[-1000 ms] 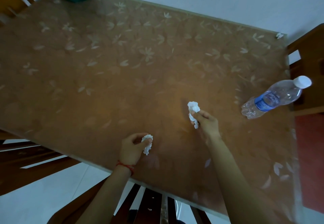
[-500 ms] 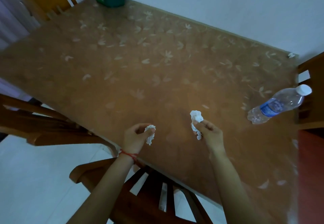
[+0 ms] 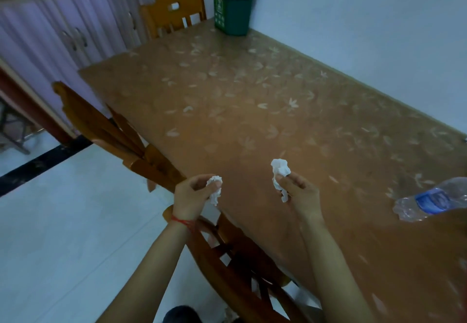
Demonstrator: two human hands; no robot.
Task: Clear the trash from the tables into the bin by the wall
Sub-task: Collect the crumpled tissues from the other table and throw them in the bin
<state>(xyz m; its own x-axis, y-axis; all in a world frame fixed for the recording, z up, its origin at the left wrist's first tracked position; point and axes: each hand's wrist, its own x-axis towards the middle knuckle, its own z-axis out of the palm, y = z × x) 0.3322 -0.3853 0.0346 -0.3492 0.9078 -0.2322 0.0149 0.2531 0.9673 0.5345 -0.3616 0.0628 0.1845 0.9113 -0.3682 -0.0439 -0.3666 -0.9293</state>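
- Head view: both hands are loaded, so the step in hand, as I judge it, is carrying the paper to the bin (image 3: 233, 4), which stands at the far corner of the surface (image 3: 252, 110) against the wall (image 3: 353, 6).
- To do it well, keep both pinches firm on the way, because crumpled paper is light and slips easily; bring each hand right over the bin's black-lined mouth before letting go, not tossing from a distance.
- The chairs (image 3: 118, 133) tucked along the near edge stand between the person and the far end, so the path should swing round them on the floor side.
- The left hand (image 3: 192, 195) has its fingers curled round a small tissue wad (image 3: 214, 191), pinched between thumb and fingertips, just off the near edge of the surface above a chair back.
- The right hand (image 3: 298, 193) pinches a second tissue wad (image 3: 280, 173) at its fingertips; the paper sticks up above the fingers and a tail hangs below, all held above the surface, not touching it.
- A plastic bottle (image 3: 429, 201) lies on its side at the right edge of the surface, well apart from both hands; it looks like trash left for a later trip.
- The bin is well apart from both hands.
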